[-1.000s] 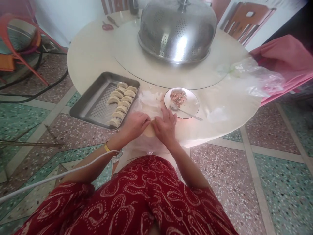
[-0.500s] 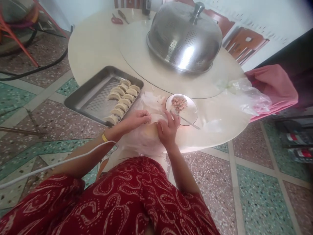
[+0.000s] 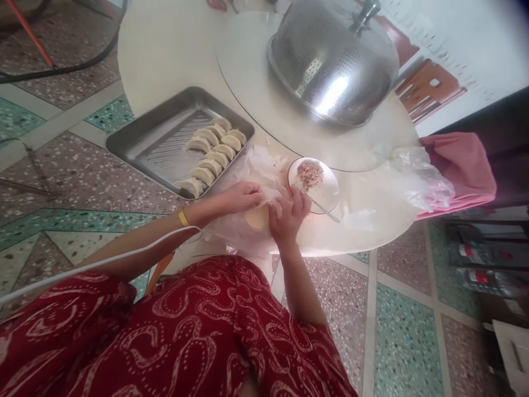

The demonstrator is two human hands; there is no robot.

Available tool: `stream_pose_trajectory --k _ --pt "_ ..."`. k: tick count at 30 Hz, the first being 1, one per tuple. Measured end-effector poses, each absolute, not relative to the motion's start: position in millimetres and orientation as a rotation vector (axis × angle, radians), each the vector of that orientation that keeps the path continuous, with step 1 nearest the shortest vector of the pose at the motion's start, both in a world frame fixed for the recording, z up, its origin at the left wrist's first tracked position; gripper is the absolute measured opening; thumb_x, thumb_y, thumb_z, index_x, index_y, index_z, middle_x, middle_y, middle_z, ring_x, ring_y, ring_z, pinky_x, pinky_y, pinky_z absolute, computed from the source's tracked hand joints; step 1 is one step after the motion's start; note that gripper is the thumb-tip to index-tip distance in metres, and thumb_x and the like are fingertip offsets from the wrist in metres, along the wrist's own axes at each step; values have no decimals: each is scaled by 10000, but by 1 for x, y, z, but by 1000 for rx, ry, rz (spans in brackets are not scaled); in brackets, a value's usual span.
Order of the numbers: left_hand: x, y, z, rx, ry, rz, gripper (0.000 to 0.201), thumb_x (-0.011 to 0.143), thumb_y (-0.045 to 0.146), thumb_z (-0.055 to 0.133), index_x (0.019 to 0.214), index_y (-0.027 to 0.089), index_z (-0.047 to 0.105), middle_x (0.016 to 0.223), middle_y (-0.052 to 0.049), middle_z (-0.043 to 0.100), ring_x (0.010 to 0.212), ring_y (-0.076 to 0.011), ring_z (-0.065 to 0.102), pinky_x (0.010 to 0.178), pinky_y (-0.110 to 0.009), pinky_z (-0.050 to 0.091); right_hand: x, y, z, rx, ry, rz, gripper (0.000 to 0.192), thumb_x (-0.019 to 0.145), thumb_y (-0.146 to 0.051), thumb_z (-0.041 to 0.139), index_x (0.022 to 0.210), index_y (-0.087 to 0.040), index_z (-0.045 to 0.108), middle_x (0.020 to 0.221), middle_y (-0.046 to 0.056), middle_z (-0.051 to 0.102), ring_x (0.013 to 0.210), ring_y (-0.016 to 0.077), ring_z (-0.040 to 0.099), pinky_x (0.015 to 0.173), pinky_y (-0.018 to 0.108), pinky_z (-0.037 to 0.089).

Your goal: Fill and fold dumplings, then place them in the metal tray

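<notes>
Both hands — left hand (image 3: 243, 196), right hand (image 3: 288, 212) — are pinching a pale round wrapper (image 3: 256, 216), each grip narrow on its soft edge. At ten o'clock a ridged steel tray (image 3: 144, 144) is holding crescent dumplings (image 3: 210, 155); at one o'clock, a white plate (image 3: 326, 190) is carrying minced filling (image 3: 310, 173).

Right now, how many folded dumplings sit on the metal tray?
8 dumplings, in two rows of four at the right end of the metal tray, beside the left hand. None looks hidden.

A round cream table (image 3: 173, 49) carries a metal tray (image 3: 144, 143) at nine o'clock, a domed steel cover (image 3: 330, 60) on its turntable (image 3: 248, 71) at twelve, a small plate (image 3: 326, 190) at centre — crumpled clear plastic (image 3: 417, 176) at three o'clock.
</notes>
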State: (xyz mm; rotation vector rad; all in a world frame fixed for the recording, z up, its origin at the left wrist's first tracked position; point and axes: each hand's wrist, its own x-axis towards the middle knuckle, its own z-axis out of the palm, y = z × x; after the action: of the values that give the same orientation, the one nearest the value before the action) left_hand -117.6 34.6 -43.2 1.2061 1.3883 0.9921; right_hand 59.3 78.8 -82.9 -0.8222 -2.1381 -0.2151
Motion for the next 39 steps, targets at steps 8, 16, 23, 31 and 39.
stream_pose_trajectory --k 8,16,23,31,39 --pt "-117 30 -47 1190 1425 1064 170 773 300 544 804 148 613 780 -14 613 726 -146 540 677 -269 414 64 45 -62 -935 -2070 371 170 911 -308 547 851 -214 675 791 54 659 723 163 585 705 316 491" --pt "-120 18 -61 1246 1322 1016 347 784 242 575 1119 160 612 728 18 571 645 -127 524 563 -232 392 60 42 -56 -1285 -1818 1233 210 807 -388 585 738 -194 626 638 -34 556 602 117 485 589 254 414" --pt "-119 22 -57 1035 1278 1140 297 726 184 625 1022 166 644 679 27 568 594 -102 496 542 -211 359 57 44 -57 -1232 -1877 1212 189 815 -372 580 748 -204 633 696 -23 580 651 129 516 644 278 429" --pt "-114 39 -31 735 1053 1349 278 657 139 683 928 156 624 660 33 579 575 -79 511 537 -190 377 44 57 -38 -1182 -1693 1359 272 765 -463 605 690 -202 593 595 -34 527 588 124 472 569 271 407" --pt "-114 44 -46 997 1257 1372 114 742 193 625 848 153 637 787 -4 612 696 -113 542 659 -235 431 47 59 -33 -1341 -1601 1413 190 689 -356 601 594 -201 547 547 -52 458 540 95 393 508 239 329"
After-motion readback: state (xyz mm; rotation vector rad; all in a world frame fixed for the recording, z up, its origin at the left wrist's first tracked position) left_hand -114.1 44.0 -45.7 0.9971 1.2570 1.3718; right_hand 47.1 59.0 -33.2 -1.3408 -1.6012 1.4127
